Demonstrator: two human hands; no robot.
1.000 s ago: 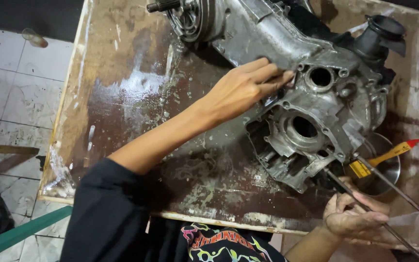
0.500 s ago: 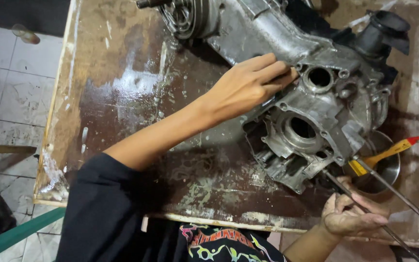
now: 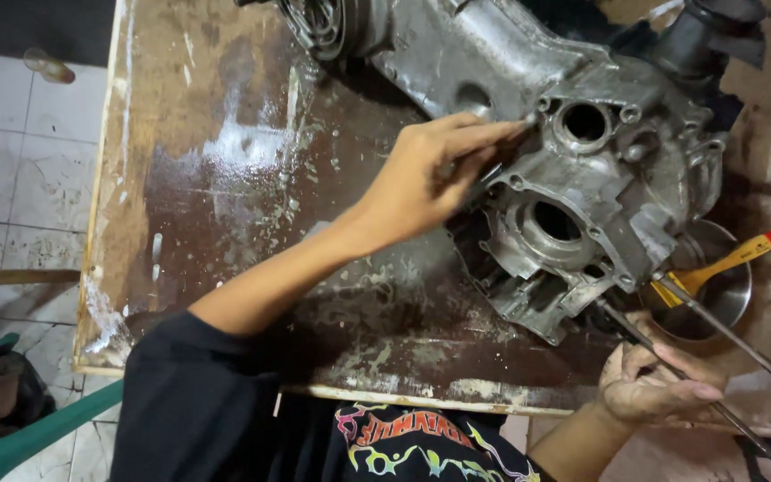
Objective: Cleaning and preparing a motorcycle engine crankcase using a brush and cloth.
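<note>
A grey metal engine crankcase [image 3: 582, 170] lies on a worn, oily wooden table [image 3: 225, 178]. My left hand [image 3: 430, 174] rests on the case's left edge, fingers stretched out and pressing against the casting near a round bore. My right hand [image 3: 653, 384] is at the table's front edge below the case, fingers curled around a thin metal rod [image 3: 671, 357] whose tip reaches under the case's lower corner. A second long metal rod [image 3: 733, 339] runs diagonally just beside it.
A small metal bowl [image 3: 716, 295] holds a brush with a yellow handle and red tip [image 3: 733, 259] at the right of the case. A green plastic chair [image 3: 11, 437] stands on the white tiled floor [image 3: 11, 178] at lower left.
The view has shifted slightly; my left hand stays on the case edge with fingers sliding a little along it. My right hand keeps its grip on the thin rod.
</note>
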